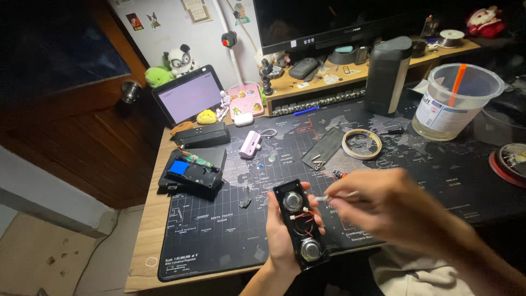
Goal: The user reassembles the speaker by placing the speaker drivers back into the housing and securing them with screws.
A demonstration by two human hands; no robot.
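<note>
My left hand (280,235) grips a narrow black speaker panel (301,223) from below, holding it upright over the desk mat. The panel carries two round silver speaker cones with red and white wires between them. My right hand (383,205) is blurred and pinches a thin light-coloured tool (323,199) whose tip touches the panel near the upper cone. A small screw-like part (339,174) lies on the mat just behind my right hand.
An opened black device shell (193,174) with a blue part and circuit board lies at the mat's left. Behind are a tape roll (362,143), a dark flat piece (324,147), a pink charger (250,144), a clear bucket (455,101), a black cylinder (388,74) and a tablet (188,97).
</note>
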